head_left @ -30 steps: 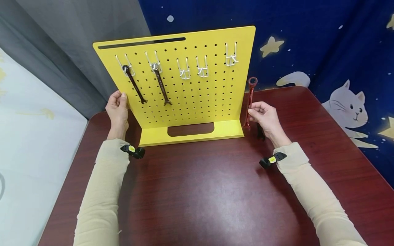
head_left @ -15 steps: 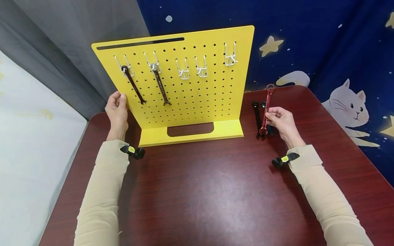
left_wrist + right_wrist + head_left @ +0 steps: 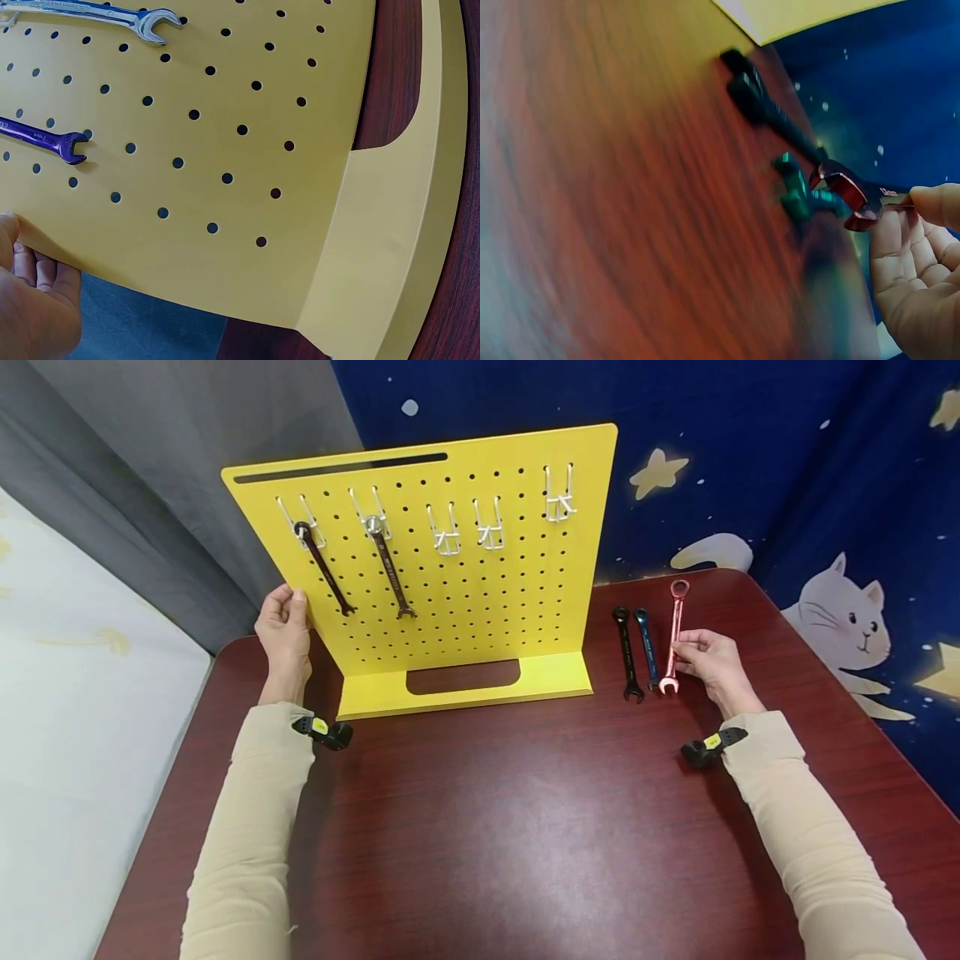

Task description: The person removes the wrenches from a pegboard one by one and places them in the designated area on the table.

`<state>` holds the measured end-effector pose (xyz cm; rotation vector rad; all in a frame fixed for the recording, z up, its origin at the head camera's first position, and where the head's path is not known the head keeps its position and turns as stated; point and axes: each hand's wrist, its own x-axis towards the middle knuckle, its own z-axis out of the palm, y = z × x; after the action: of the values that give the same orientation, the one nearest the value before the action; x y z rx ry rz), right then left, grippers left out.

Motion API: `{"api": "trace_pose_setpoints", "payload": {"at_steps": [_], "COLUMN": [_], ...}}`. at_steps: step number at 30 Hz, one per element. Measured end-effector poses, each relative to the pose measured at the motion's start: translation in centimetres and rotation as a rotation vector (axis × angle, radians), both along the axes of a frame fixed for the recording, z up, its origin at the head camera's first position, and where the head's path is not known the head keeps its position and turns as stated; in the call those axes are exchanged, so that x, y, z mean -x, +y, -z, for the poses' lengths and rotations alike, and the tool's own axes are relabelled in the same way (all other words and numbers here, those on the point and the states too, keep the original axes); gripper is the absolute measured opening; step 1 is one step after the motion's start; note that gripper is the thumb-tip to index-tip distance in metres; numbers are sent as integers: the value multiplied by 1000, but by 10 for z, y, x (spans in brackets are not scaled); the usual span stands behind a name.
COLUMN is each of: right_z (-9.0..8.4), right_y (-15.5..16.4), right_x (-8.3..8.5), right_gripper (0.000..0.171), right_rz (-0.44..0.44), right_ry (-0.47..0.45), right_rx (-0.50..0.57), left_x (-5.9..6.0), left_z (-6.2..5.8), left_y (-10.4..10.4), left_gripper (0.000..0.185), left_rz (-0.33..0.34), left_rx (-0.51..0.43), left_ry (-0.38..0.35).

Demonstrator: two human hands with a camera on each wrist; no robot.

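Note:
A yellow pegboard (image 3: 465,585) stands upright on the dark red table (image 3: 487,827). My left hand (image 3: 285,627) grips its left edge (image 3: 45,247). A dark wrench (image 3: 324,568) and a silver wrench (image 3: 388,568) hang from hooks on the board. My right hand (image 3: 708,660) pinches the shaft of a red wrench (image 3: 673,635), which lies low over the table right of the board, beside a black wrench (image 3: 626,652) and a blue wrench (image 3: 647,647). In the right wrist view the red wrench's open end (image 3: 851,199) shows at my fingertips (image 3: 930,206), blurred.
Three bare wire hooks (image 3: 491,527) stay on the board's upper right. A blue starry cloth with a cat print (image 3: 847,618) hangs behind the table. A grey curtain (image 3: 172,460) is at the back left. A white surface (image 3: 67,710) lies left of the table.
My right hand has carried the red wrench rightward, away from the board's right edge, and down beside the black and blue wrenches. My left hand has stayed on the board's edge.

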<state>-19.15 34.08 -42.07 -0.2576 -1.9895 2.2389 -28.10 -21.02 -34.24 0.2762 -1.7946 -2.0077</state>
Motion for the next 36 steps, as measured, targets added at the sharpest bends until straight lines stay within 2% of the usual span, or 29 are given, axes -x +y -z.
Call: {"api": "trace_pose_setpoints", "payload": {"at_steps": [6,12,16,26,36], "right_z": [1,1,2,7,8], "right_y": [10,14,14,16,15], "right_x": [0,4,7,11,16], "right_gripper": [14,2,14,15,30], "right_rz": [-22,-44,-58,-37,-27], "right_ry": [-51,-154,-204,-264,-296], "right_rx": [-46,-268,-385,-446,-581], "left_x": [0,0,1,1,1], "left_z": [0,1,1,0,0], "left_y": [-1,-2,-3,-1,0], "left_gripper": [22,21,21,20,19], "left_rz": [0,-7,-5,9,1], "left_rx": [-1,-3,-10,-24,-10], "left_ry": [-9,-20,-20,-14,-8]}}
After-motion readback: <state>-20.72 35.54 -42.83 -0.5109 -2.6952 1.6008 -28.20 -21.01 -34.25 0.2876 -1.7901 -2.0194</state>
